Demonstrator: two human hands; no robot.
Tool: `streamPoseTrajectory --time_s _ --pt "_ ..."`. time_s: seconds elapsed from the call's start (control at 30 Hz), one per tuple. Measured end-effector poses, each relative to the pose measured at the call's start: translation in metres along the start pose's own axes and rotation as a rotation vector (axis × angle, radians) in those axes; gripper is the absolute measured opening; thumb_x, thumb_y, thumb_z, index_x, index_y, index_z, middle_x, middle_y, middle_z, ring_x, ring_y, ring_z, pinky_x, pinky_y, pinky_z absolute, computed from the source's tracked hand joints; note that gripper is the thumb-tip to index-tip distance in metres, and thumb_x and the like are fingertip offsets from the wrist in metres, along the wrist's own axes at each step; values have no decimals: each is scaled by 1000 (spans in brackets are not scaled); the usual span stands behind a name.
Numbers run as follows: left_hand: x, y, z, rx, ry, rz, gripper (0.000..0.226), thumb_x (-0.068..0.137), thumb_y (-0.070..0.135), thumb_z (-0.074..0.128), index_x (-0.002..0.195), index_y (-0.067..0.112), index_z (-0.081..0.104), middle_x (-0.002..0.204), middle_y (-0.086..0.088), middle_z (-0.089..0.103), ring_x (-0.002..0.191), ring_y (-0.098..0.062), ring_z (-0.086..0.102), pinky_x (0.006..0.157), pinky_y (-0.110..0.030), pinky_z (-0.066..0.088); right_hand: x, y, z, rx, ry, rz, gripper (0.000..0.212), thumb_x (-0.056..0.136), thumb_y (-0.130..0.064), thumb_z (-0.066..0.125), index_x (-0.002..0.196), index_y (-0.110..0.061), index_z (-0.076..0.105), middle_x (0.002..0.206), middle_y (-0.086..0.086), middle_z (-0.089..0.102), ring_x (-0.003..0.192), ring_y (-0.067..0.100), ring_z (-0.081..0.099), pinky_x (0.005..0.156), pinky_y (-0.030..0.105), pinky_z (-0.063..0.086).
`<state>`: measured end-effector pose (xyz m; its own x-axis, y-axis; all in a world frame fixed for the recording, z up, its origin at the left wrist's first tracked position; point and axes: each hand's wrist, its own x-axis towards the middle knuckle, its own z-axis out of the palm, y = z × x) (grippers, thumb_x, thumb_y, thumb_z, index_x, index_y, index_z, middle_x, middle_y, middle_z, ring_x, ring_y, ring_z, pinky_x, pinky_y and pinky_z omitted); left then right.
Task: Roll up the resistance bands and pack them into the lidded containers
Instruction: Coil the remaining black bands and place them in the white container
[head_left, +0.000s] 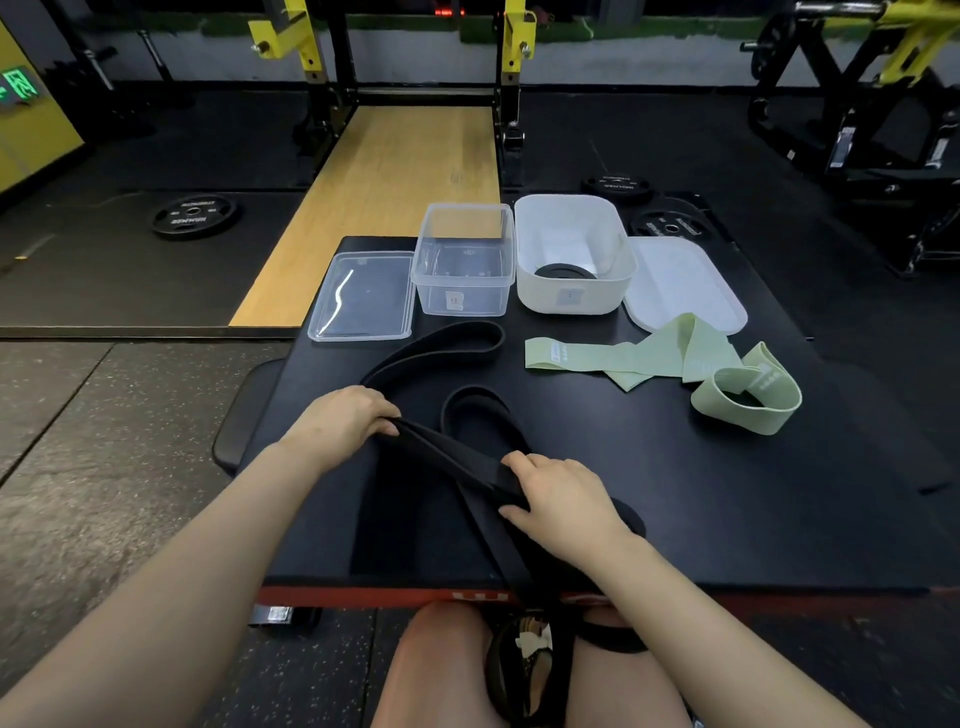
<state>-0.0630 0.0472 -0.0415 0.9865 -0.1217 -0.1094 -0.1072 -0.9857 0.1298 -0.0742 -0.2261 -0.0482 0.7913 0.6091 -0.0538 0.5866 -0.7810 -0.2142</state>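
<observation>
Black resistance band (470, 470) draped across near half of black worktop (727, 509), nearer the viewer than the clear container (464, 265). Far loop of it lies just short of that container; near end trails off the worktop edge down past the knees. Left hand (343, 423) curled round the band's bunched strands, grip closed on it. Right hand (563, 501) likewise, fingers and thumb wrapped over the same strands closer to the edge, grip closed on the band. Stretch of band taut-looking between the two.

Clear container open and upright, small label on near wall; its clear lid (363, 296) flat on the worktop touching or just beside its left side. White container (571, 254) just right of the clear one, open, a dark coiled object (563, 271) inside. White lid (683, 286) flat, right of that. Green resistance band (670, 358) sprawled unrolled, right of and nearer than the clear container, one end overlapping the white lid's near edge.
</observation>
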Motion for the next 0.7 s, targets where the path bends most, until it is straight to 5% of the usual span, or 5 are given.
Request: streamPoseTrajectory --time_s 0.23,0.4,0.57,0.7 --pt "5 11 0 31 -113 -97 26 93 29 54 118 21 60 114 -1 58 108 -21 54 87 -34 45 17 5 -7 274 -104 168 23 89 -27 60 106 -30 46 98 -2 65 91 27 58 71 31 43" --pt "-4 50 14 -11 -17 120 54 93 21 54 142 28 33 129 6 50 117 -17 49 91 -30 43 23 8 -13 156 -15 171 21 89 -28 59 108 -31 51 97 -2 66 93 26 60 76 33 43" --pt "-19 57 33 -121 167 272 36 87 21 58 122 23 50 125 4 51 105 -20 54 84 -36 50 28 17 -16 210 -44 249 26 86 -33 65 111 -33 56 99 -3 66 95 25 58 74 31 42" --pt "-15 60 30 -63 69 155 29 87 27 62 114 18 54 118 3 52 102 -22 53 84 -36 46 30 15 -12 226 -112 229 31 82 -40 69 110 -33 57 98 -4 65 91 22 58 70 29 41"
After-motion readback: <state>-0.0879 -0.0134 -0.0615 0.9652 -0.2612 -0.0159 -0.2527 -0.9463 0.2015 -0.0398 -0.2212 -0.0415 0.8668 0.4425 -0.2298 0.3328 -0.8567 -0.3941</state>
